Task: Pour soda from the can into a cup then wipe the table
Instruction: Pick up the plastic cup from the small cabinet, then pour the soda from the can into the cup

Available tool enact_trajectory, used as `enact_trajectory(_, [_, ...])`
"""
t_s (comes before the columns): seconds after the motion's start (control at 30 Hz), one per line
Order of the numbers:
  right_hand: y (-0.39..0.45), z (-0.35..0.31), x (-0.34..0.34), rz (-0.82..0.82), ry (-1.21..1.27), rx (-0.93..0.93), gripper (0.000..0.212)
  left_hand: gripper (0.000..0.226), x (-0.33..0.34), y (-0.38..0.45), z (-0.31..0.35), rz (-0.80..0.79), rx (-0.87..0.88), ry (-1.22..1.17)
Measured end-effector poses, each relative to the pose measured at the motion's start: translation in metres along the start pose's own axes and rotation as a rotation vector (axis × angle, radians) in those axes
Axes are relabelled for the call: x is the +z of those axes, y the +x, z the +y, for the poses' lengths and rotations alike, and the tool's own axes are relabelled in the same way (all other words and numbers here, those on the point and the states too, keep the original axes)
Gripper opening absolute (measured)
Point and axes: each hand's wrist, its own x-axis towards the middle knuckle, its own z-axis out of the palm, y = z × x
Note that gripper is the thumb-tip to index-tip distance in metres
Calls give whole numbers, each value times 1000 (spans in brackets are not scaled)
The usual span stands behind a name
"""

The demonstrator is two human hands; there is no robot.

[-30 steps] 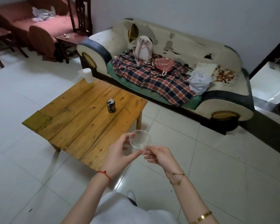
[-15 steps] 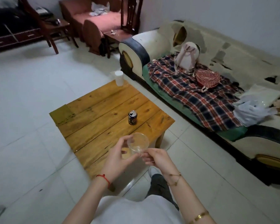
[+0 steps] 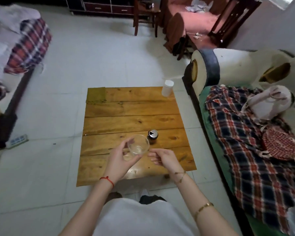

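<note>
A clear plastic cup (image 3: 138,146) is held above the near part of the wooden table (image 3: 134,120), gripped by my left hand (image 3: 122,160) around its left side and bottom. My right hand (image 3: 163,158) is just right of the cup, fingers loosely curled, and whether it touches the cup is unclear. An opened dark soda can (image 3: 152,136) stands upright on the table right behind the cup. A folded olive-green cloth (image 3: 96,94) lies flat on the table's far left corner.
A white lidded container (image 3: 167,88) stands at the table's far right corner. A sofa (image 3: 245,116) with a plaid blanket and bags runs along the right. Another sofa (image 3: 10,65) is at left, wooden chairs at the back. White tiled floor surrounds the table.
The view has swung round so I now face the table squarely from its near edge. Both hands and the cup have come over the tabletop, close to the can.
</note>
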Motion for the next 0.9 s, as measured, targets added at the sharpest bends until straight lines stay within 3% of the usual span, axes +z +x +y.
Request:
enact_trajectory(0.17, [49,-5,-29,11,-107,10,27,70,24,11,-3,92,-89,28])
enact_trajectory(0.37, [119,10,-47,165,-363,-12,20,67,37,23,-19,140,-198,25])
enact_trajectory(0.7, [218,48,-41,170,-582,-2,77,65,43,44,-70,220,-279,39])
enact_trajectory(0.9, [275,82,-25,159,-537,-51,89,64,58,60,-109,240,-317,16])
